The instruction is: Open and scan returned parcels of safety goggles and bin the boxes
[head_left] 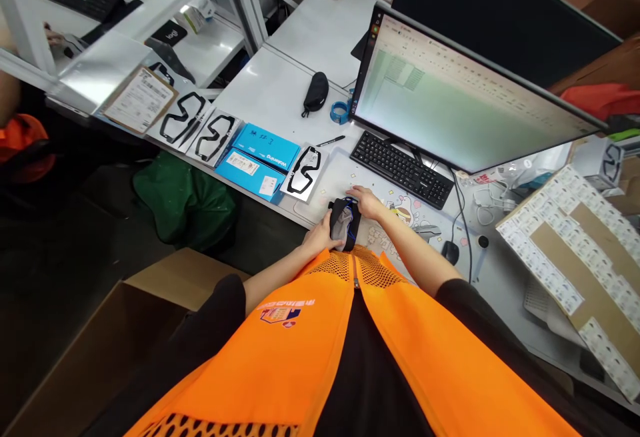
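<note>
My left hand (319, 239) grips the near side of a small dark grey and black pouch-like item with blue trim (344, 222), held just above the desk's front edge. My right hand (367, 201) closes over its far top side. A flat pack with black goggles (305, 171) lies just left of my hands on the white desk (280, 90). Blue boxes (257, 159) sit further left, beside two more goggle packs (216, 137). What the pouch contains is hidden.
A black keyboard (400, 169) and a lit monitor (465, 107) stand behind my hands. A mouse (450, 251), a black case (315, 93), blue tape roll (340, 111) and sheets of labels on cardboard (575, 250) are around. An open cardboard box (125, 330) stands at the lower left. Another person's arm shows at the far left edge.
</note>
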`<state>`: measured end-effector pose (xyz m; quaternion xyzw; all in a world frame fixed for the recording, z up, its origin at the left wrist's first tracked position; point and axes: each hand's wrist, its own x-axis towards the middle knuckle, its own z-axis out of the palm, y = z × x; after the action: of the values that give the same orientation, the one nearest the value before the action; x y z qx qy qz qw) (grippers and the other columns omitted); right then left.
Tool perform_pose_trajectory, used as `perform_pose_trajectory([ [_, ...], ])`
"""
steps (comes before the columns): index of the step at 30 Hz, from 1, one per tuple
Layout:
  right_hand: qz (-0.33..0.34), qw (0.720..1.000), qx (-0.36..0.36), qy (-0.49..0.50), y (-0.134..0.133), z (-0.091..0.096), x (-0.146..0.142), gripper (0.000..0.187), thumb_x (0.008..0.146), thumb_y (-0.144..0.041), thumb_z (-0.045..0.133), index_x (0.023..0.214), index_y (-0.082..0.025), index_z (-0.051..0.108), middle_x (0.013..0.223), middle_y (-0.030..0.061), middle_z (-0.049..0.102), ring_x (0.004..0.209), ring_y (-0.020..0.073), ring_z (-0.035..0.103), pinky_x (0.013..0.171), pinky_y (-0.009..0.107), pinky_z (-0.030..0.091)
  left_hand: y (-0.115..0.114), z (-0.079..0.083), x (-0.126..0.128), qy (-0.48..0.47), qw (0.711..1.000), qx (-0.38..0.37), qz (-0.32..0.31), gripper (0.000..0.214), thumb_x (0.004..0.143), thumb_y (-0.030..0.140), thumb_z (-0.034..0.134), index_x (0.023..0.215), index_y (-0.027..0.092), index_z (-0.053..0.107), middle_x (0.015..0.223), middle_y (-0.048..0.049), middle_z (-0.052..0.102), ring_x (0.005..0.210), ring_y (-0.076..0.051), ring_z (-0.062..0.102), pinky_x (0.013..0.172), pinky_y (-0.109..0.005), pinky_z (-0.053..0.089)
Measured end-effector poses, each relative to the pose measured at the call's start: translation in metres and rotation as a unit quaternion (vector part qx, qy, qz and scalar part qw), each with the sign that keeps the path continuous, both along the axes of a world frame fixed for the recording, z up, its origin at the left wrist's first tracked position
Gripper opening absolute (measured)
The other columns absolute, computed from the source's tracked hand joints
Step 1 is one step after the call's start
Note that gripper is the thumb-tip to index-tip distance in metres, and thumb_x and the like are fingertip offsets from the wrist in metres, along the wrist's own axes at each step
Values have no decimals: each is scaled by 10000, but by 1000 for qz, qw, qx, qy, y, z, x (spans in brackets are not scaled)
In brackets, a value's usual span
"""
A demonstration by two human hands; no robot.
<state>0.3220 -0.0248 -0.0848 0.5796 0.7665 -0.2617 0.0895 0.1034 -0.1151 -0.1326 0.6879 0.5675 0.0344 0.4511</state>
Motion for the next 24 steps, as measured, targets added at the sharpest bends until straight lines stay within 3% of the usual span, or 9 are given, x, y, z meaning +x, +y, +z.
perform_pose_trajectory([
  [2,46,993,-66,-83,15,1,-12,713,884,1,548,1557,-224,619,1646,128,546,1477,276,544,1200,368,456,-1,-6,6,-5,1000,1,5,1282,828,470,870,1763,158,51,1595,-300,546,1379,-464,639,1056,-484,529],
  [4,49,985,-99,-130,23,3,-22,590,883,-28,614,1449,-168,706,1480,183,678,1338,310,658,1097,367,526,-2,-11,10,-12,1000,2,8,1254,854,429,839,1765,166,18,1573,-292,571,1347,-462,662,1035,-491,538],
  [7,42,981,-89,-166,25,11,-27,424,929,-91,618,1331,-37,740,1365,294,707,1285,369,681,1062,415,538,-5,-18,8,-46,999,2,6,1282,837,431,843,1767,163,2,1610,-295,532,1372,-468,642,1047,-504,537],
  [11,56,984,-46,-162,18,33,-22,400,1055,-230,494,1318,-33,722,1428,308,666,1395,394,601,1170,477,450,-10,-28,0,-107,994,9,-10,1516,687,509,959,1768,156,-44,1696,-310,407,1468,-493,550,1100,-516,518],
  [15,54,987,-54,-139,-10,45,-27,415,1104,-300,407,1273,-97,726,1288,241,757,1217,329,721,1029,383,530,-12,-31,3,-81,997,19,-6,1435,757,438,912,1769,193,-76,1643,-281,500,1393,-475,620,1043,-506,547],
  [17,58,988,-72,-122,-33,41,-37,395,1107,-270,396,1272,-125,725,1256,205,779,1157,291,750,949,330,549,-11,-29,6,-62,998,18,-4,1383,788,394,885,1769,189,-68,1599,-273,551,1353,-456,652,1014,-484,557],
  [21,70,986,-122,-91,-77,23,-60,265,1019,-192,572,1180,-120,770,1141,193,815,1007,271,790,842,294,562,-9,-23,8,-53,998,18,-1,1288,850,358,822,1769,176,-62,1552,-275,591,1321,-434,675,1000,-470,557],
  [24,69,987,-132,-62,-87,20,-58,254,1016,-206,583,1139,-144,797,1122,169,823,1007,262,791,870,288,568,-8,-22,8,-47,999,21,-7,1268,869,340,800,1767,183,-81,1558,-272,586,1300,-420,690,985,-455,560],
])
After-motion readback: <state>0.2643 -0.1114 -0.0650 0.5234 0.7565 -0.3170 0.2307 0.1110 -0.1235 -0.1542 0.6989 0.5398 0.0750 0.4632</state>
